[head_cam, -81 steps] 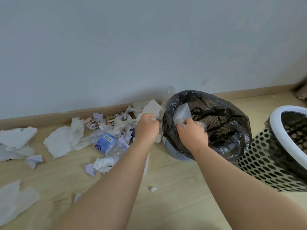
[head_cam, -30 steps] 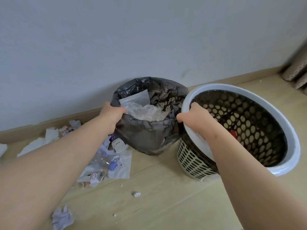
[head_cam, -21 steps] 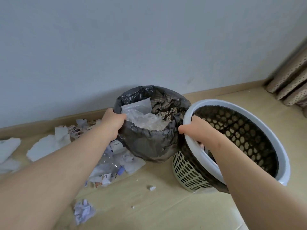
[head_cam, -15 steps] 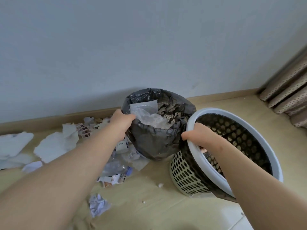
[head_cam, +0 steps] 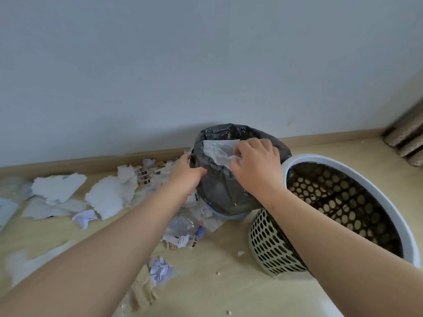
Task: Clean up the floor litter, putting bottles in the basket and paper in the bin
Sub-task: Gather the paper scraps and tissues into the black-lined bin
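On wood floor (head_cam: 217, 289) by the wall (head_cam: 206, 65), left hand (head_cam: 185, 172) grips bin (head_cam: 229, 193), right hand (head_cam: 256, 165) pinches sheet (head_cam: 217, 149).

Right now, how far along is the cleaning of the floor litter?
Done: some white paper sits in the black-lined bin. In hand: the right hand grips that paper while the left hand holds the bin's rim. Left: torn paper, a crumpled ball and a clear bottle lie on the floor.

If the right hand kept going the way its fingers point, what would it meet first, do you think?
The white sheet in the bin: the right hand seems to pinch it now, and beyond it probably comes the bin's far side.
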`<state>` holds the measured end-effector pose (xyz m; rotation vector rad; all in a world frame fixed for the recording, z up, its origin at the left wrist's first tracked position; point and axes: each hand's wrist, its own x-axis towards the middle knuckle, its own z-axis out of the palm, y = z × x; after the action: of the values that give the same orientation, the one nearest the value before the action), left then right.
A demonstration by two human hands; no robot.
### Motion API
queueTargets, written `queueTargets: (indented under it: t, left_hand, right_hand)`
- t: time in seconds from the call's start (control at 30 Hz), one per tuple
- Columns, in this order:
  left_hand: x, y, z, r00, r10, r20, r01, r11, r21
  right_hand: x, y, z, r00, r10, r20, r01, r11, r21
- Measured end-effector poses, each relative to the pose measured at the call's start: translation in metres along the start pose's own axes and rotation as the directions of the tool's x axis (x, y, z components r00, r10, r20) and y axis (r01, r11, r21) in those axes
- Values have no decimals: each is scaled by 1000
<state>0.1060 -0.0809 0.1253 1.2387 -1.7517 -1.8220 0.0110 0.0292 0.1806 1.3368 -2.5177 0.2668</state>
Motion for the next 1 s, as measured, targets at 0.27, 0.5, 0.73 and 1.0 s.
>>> queueTargets:
  t: [0.27,0.5,0.73,1.0]
  left_hand:
    - [-26,-71,-75,942,49,-333,87,920,382]
    - [-57,-165,-108,997,-77,-16,62,635,770]
    - [-92,-199,-120,981,-157,117,-28,481,876]
    - [-134,-244,-130,898,-424,-120,270,314,910]
  right_hand:
    - [-37,-87,76,790,-591,164,538,796,278]
    - [-71,-85,139,484,-410,773,317,906,282]
    - [-114,-85,157,442,-469,765,365,873,324]
    - [-109,-115,157,438,-516,736,405,845,351]
